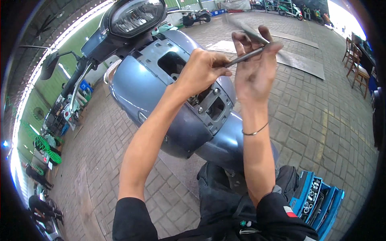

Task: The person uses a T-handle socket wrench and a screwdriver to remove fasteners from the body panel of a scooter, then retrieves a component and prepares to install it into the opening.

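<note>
A slim dark rod-shaped tool (246,57) is held between both hands above a blue-grey scooter (185,124). My left hand (203,72) is closed, its thumb and fingers pinching the tool's lower left end. My right hand (256,66), palm turned up and smudged with dirt, has its thumb and fingertips around the other end. A grey, motion-blurred part (246,30) slants up and left from the right fingers. I cannot make out whether it joins the rod. Below the hands, the scooter's front is uncovered, with a grey bracket (207,116), bolts and openings showing.
A blue toolbox (303,193) holding sockets and tools stands open by my right leg. The headlight (136,18), handlebar and mirror (50,65) rise at the upper left. Flat panels (301,64) lie on the brick floor (301,104). Wooden chairs (356,60) stand at the right.
</note>
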The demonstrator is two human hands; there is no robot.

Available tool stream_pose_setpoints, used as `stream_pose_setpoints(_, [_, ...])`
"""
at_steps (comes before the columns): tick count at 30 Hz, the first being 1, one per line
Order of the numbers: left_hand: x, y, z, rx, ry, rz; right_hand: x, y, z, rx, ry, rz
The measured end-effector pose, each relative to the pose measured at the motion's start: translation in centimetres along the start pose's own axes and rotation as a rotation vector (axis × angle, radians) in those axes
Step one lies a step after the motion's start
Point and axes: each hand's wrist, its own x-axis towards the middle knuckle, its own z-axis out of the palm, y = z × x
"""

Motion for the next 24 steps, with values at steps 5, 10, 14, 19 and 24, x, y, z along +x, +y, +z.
stream_pose_setpoints(5, [0.4,-0.1,-0.3,0.136,-0.088,-0.096,4.9,-4.3,-2.4,-0.115,-0.49,0.62])
stream_pose_setpoints(10, [0.0,-1.2,0.9,-0.075,-0.228,0.01,9.4,-9.1,0.3,-1.635,-1.397,-0.322])
stream_pose_setpoints(14, [0.8,-1.7,0.5,-0.177,-0.179,-0.074,5.5,-4.9,0.6,-1.589,-0.647,-0.749])
stream_pose_setpoints(19, [0.5,-1.6,1.2,-0.109,0.007,-0.053,1.5,-2.3,-3.4,-0.857,-0.078,-0.419])
stream_pose_setpoints(24, [1.2,-1.2,1.0,0.181,0.108,-0.038,-1.7,-0.3,-3.1,0.093,0.054,0.155])
